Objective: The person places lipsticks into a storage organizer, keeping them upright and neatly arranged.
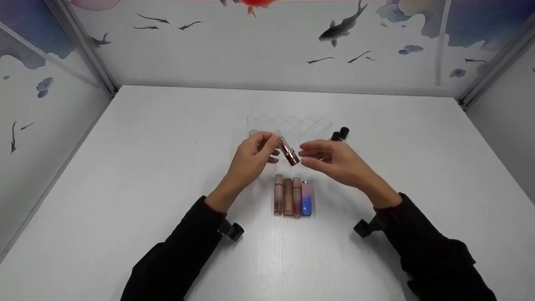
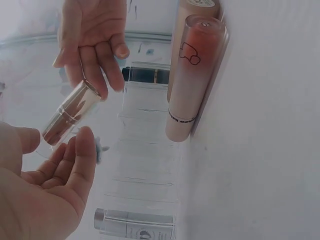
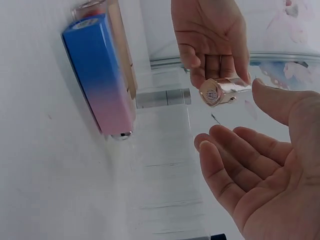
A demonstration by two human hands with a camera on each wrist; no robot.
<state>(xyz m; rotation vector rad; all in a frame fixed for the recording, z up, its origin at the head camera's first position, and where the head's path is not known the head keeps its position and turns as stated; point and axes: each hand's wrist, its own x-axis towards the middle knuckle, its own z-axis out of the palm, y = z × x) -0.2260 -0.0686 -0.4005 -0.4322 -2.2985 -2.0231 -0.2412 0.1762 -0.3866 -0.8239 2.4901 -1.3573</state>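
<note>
My left hand (image 1: 250,156) pinches a shiny rose-gold lipstick tube (image 1: 288,151) between thumb and fingers, its lower end tilted to the right. My right hand (image 1: 340,165) is close beside that end, thumb and fingers spread apart around open air. In the right wrist view the lipstick's round end (image 3: 211,95) faces the right palm. Below the hands lie a pale-capped lip gloss tube (image 1: 278,194), a brown tube (image 1: 288,197), a second pale-capped gloss (image 1: 297,196) and a pink-to-blue box-shaped tube (image 1: 306,200), side by side.
Behind the hands lies a clear organizer (image 1: 288,122) with several compartments, partly hidden by them. Black-capped tubes (image 1: 344,133) are at its right end, and a grey-capped tube (image 2: 135,223) at its left. White panels with painted fish (image 1: 338,29) enclose the white table (image 1: 167,125).
</note>
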